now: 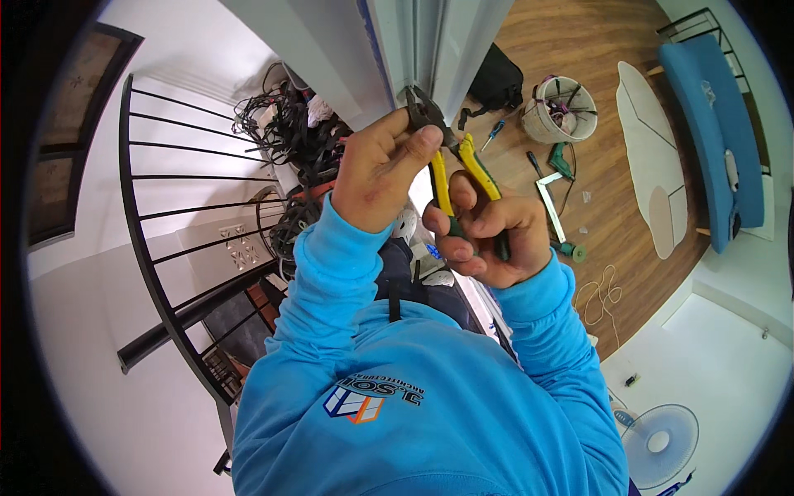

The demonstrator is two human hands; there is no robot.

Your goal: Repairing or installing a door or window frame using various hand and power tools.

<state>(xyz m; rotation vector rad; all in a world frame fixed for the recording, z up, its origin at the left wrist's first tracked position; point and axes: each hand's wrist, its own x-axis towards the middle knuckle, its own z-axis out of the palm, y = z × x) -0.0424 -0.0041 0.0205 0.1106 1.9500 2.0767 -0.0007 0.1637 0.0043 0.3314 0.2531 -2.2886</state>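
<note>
The combination pliers [449, 140] are at upper centre of the frame, head upward, handles spread. The right grip [501, 231] has its fingers curled round the lower handles; the left grip [382, 169] is pinched at the pliers' head, thumb over it. Whether the left fingers also hold some small piece, I cannot tell.

The likeliest mishap is a nipped left thumb or finger, if the right grip squeezes while they lie so near the jaws. A slack pinch could let the head twist, and the tips might scratch the pale upright frame [335, 54] just beyond, which limits room at the top; contact there is unclear.

At upper right, a black backpack [498, 76], white bucket [538, 124], blue-handled screwdriver [495, 132] and green power drill [562, 162] lie about the wooden floor [587, 33]; further down, a loose pale cord [614, 293] could snag a foot. Left of centre, tangled black cables [308, 136] crowd beside the black railing [142, 219]
</note>
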